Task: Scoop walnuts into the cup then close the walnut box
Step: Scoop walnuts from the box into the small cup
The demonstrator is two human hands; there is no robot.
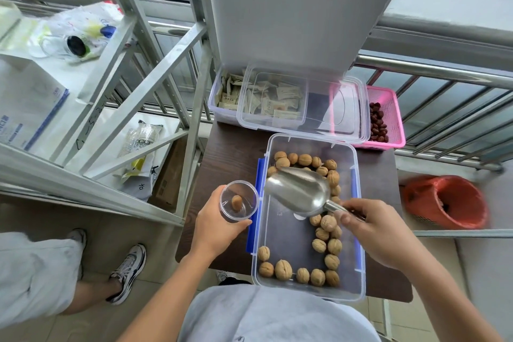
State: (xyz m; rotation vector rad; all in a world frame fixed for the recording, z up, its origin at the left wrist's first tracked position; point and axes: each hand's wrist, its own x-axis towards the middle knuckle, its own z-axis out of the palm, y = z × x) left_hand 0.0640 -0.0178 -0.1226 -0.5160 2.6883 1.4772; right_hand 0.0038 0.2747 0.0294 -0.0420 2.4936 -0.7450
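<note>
A clear walnut box [358, 230] with blue latches stands open on a small dark table [222, 153], with several walnuts [283, 269] along its edges. My left hand [215, 225] grips a clear plastic cup [239, 200] just left of the box; one walnut lies in the cup. My right hand [372, 233] holds the handle of a metal scoop [298, 189]. The scoop's empty bowl hovers over the box and points toward the cup. The box's clear lid [327, 108] rests behind, on another container.
Behind the box sit a clear container of sachets [222, 103] and a pink basket of red dates [388, 119]. A metal shelf rack [155, 69] stands left, a railing [444, 72] right. An orange bin [447, 203] is at the right. Another person's legs [83, 272] stand lower left.
</note>
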